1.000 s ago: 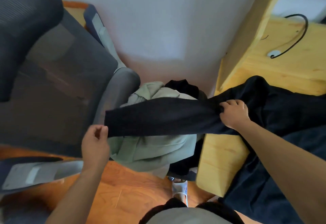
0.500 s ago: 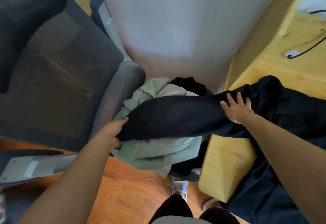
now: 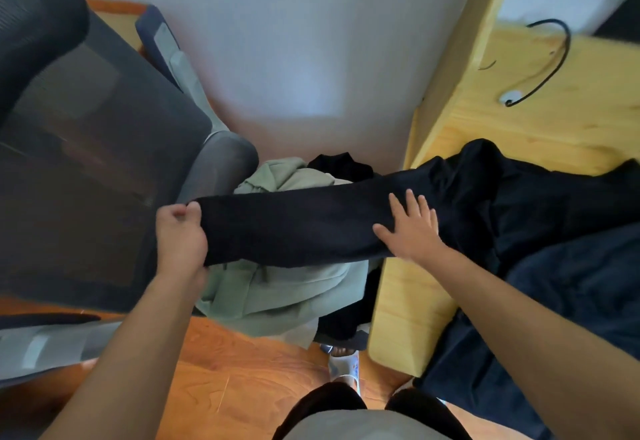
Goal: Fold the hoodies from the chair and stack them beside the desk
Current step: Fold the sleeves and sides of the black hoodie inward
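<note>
Black hoodie (image 3: 502,204) lies spread over the near end of the wooden surface (image 3: 554,100), part of it hanging down over that surface's front edge toward the floor. One sleeve (image 3: 294,225) is drawn out taut from the hoodie, away from the surface and across the gap to the chair (image 3: 86,149). Under the stretched sleeve, on the chair's seat, sits a heap of other clothes: a pale green hoodie (image 3: 277,287) on top, with dark fabric (image 3: 339,162) showing behind it and more dark cloth below it against the side of the surface. The chair's mesh back and grey armrest (image 3: 221,162) stand just beside the sleeve's far end, and the heap fills the space between chair and surface. On the surface beyond the black hoodie lies a black cable (image 3: 550,59) ending at a small white object. A sandalled foot (image 3: 343,363) stands on the wooden floor (image 3: 225,370) below the heap.

The left hand (image 3: 180,235) grasps the cuff end of the sleeve, its fingers (image 3: 192,209) curled over the edge of the cloth beside the armrest. The right hand (image 3: 408,228) lies flat on the sleeve where it nears the corner of the surface, fingers (image 3: 410,200) straight and spread, palm pressing the fabric and gripping nothing.
</note>
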The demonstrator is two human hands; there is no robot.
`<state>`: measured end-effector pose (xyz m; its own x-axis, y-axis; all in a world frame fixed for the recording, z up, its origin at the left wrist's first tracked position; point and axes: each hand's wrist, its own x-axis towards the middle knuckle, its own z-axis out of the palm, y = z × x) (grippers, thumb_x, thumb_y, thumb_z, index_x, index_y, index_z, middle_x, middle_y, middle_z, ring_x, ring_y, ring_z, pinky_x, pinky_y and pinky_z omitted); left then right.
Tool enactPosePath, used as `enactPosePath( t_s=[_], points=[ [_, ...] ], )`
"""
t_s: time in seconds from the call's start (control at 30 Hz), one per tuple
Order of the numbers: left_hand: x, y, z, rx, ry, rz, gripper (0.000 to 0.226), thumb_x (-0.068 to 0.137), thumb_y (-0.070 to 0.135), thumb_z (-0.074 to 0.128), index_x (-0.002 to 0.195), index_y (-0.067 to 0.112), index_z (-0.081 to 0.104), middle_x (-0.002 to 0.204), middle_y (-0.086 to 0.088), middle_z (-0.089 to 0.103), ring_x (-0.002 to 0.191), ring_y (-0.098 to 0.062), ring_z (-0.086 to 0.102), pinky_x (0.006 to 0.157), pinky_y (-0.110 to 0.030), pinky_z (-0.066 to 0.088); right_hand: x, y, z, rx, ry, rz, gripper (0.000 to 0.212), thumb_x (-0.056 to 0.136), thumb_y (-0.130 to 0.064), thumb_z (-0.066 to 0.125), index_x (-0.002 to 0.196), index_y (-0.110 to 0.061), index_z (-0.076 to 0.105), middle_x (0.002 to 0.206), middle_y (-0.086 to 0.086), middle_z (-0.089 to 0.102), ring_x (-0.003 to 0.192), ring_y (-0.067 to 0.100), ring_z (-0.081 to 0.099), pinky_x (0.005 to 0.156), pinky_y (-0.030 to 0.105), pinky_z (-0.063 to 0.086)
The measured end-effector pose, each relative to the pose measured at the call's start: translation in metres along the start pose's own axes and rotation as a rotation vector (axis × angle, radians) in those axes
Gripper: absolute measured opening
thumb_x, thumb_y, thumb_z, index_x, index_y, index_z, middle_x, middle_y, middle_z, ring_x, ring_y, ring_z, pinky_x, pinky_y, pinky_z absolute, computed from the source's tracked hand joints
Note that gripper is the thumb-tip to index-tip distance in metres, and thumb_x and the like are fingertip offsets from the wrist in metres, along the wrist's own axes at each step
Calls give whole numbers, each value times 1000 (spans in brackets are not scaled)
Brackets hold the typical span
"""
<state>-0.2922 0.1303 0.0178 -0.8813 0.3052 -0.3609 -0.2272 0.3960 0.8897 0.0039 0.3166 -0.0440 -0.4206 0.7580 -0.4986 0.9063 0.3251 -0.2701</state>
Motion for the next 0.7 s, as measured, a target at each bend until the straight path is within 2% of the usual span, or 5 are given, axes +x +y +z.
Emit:
enactPosePath(
  t_s=[0.13, 0.2, 0.37, 0.57, 0.7],
  points=[
    [-85, 67, 68, -114, -336, 295, 10, 103, 26, 55, 94, 28, 50, 91, 0, 57, 81, -12, 56, 68, -32, 47, -95, -50, -76, 850, -225, -428, 95, 85, -56, 70, 159, -42, 12, 165, -20, 12, 151, 0, 14, 123, 36, 22],
    [-140, 93, 107, -51, -604, 395, 10, 103, 26, 55, 94, 28, 51, 86, 3, 60, 77, -5, 59, 74, -28, 48, -135, -57, -102, 1224, -242, -538, 100, 79, -59, 73, 159, -38, 17, 164, -12, 24, 150, 8, 26, 120, 41, 30],
    [-233, 127, 177, -285, -1181, 200, 10, 109, 15, 45, 108, 13, 55, 114, -10, 72, 110, -23, 70, 98, -40, 55, -174, 9, -152, 1572, 410, -87, 36, 97, -11, 63, 132, -8, 59, 121, 14, 70, 115, 30, 67, 98, 47, 55],
    [-260, 46, 222, 136, -996, 463, 23, 101, 14, 59, 121, 26, 57, 121, 11, 62, 110, -1, 61, 99, -26, 50, -229, 157, -188, 1879, 668, 135, 30, 100, -9, 53, 129, -5, 62, 121, 14, 71, 111, 29, 69, 90, 41, 58],
    [-278, -52, 244, 658, -984, 476, 54, 99, 23, 64, 147, 22, 40, 142, -2, 49, 131, -20, 51, 108, -36, 46, -288, 280, -163, 2066, 893, 279, 29, 98, -10, 49, 121, -8, 65, 115, 10, 73, 105, 25, 71, 79, 36, 61]
  ],
)
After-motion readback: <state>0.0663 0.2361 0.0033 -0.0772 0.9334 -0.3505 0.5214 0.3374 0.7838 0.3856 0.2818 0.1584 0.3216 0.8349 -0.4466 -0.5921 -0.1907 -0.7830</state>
